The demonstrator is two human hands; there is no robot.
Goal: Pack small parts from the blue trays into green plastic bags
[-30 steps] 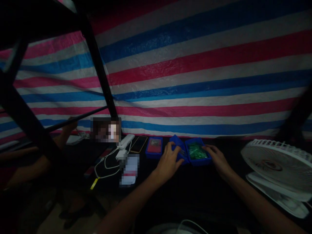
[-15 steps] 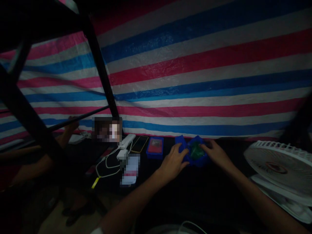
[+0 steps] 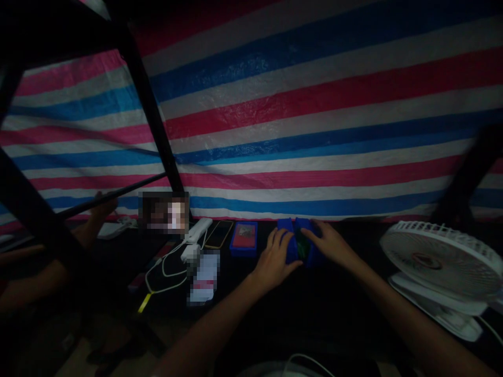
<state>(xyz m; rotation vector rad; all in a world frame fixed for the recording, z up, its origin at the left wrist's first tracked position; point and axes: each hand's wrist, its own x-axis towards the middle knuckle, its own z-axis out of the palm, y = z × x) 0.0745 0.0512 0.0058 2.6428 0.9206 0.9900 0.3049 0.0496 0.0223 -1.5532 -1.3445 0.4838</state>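
Note:
A blue hinged plastic case [image 3: 293, 246] stands on the dark table near the striped tarp, its two halves folded almost together around green contents. My left hand [image 3: 275, 256] grips the left half with fingers curled on it. My right hand [image 3: 328, 243] presses on the right half from the other side. Only a thin gap with green shows between the halves.
A second blue case with a red inside [image 3: 243, 238] lies left of my hands, then a phone [image 3: 219, 234], a white charger with cables [image 3: 191, 246] and a blurred card [image 3: 203, 276]. A white fan [image 3: 436, 264] lies at right. Another person's arm [image 3: 88, 222] reaches in at left, behind black frame bars [image 3: 147, 110].
The blue case lay open flat with green contents showing; both hands have folded its halves up and together until it is nearly closed.

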